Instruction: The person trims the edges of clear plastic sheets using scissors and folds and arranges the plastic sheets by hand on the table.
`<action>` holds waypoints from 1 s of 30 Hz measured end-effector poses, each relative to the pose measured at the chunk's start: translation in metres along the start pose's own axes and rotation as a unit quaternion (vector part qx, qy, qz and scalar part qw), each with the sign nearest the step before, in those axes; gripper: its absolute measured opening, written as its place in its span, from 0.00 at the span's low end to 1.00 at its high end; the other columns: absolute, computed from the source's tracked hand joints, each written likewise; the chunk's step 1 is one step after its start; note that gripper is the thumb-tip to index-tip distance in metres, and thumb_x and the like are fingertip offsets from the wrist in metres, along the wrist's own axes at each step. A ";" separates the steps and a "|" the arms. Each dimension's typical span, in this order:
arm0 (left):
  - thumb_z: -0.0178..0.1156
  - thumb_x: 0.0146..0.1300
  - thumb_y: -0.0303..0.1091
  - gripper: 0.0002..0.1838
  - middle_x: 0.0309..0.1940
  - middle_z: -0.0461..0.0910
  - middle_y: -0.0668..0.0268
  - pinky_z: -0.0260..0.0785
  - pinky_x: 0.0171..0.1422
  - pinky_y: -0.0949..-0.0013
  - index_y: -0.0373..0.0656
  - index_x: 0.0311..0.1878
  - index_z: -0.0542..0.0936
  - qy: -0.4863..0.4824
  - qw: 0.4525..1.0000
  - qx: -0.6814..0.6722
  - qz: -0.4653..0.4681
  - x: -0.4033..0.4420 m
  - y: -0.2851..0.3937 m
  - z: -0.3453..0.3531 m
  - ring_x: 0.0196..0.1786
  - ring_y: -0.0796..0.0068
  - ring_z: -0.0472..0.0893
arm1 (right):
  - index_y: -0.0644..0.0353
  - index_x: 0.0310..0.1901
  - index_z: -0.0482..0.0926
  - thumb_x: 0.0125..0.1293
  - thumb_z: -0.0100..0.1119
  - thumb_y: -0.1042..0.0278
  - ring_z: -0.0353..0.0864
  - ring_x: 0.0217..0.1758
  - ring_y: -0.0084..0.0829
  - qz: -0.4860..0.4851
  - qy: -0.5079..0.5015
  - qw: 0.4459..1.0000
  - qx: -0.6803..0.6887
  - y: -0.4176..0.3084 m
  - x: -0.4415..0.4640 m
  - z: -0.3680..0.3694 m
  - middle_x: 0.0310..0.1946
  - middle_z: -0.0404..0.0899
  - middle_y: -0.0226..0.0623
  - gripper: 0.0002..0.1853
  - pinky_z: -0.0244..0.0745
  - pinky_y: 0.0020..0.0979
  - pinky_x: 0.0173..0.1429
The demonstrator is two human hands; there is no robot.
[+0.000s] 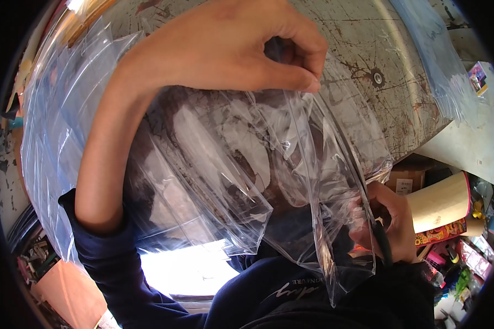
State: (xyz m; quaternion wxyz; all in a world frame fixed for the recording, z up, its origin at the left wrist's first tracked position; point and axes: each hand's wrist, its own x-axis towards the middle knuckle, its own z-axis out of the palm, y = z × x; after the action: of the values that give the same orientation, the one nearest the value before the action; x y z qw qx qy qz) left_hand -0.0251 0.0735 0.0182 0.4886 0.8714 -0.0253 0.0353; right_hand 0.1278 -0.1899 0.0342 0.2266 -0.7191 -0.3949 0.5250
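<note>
My left hand (269,49) reaches across the top of the view, thumb and fingertips pinched shut on the upper edge of a clear plastic sheet (291,137). The sheet hangs in creased folds from there toward my lap. Lower right, my right hand (392,222) is closed, its fingers partly behind the plastic. It grips what look like scissors (383,244): a black handle shows, and a long dark line runs from it up along the sheet toward my left hand. Whether that line is a blade or a plastic edge is hard to make out.
More clear plastic (55,148) is layered at the left over a scratched, worn tabletop (362,33). Another plastic piece (431,49) hangs over the far right edge. Beyond the table at right are a cream roll (439,203), a cardboard box (409,178) and cluttered small items.
</note>
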 end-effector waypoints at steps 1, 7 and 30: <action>0.63 0.61 0.31 0.06 0.27 0.79 0.64 0.71 0.32 0.71 0.37 0.35 0.81 -0.002 1.000 -0.019 0.009 0.001 -0.002 0.001 0.29 0.76 0.78 | 0.66 0.40 0.73 0.44 0.73 0.69 0.72 0.23 0.20 -0.017 0.002 1.000 -0.010 0.000 0.001 0.000 0.21 0.73 0.31 0.22 0.67 0.24 0.31; 0.64 0.60 0.31 0.07 0.25 0.79 0.64 0.69 0.30 0.71 0.37 0.34 0.79 -0.007 0.999 0.049 -0.010 -0.001 0.009 0.003 0.27 0.77 0.77 | 0.66 0.39 0.73 0.44 0.72 0.68 0.70 0.22 0.20 -0.015 0.007 0.999 -0.038 -0.006 0.001 0.002 0.20 0.71 0.31 0.22 0.66 0.24 0.30; 0.63 0.61 0.30 0.09 0.23 0.74 0.69 0.63 0.29 0.73 0.39 0.33 0.73 0.020 0.999 -0.024 -0.004 0.003 -0.005 0.005 0.25 0.81 0.70 | 0.65 0.36 0.74 0.45 0.72 0.69 0.72 0.24 0.16 0.014 0.036 0.999 0.013 0.000 0.000 0.006 0.22 0.73 0.30 0.18 0.68 0.21 0.30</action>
State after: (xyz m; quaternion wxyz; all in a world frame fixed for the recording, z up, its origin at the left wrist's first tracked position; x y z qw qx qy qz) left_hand -0.0212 0.0714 0.0119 0.5103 0.8584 -0.0129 0.0507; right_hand 0.1224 -0.1901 0.0325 0.2426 -0.7403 -0.3692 0.5068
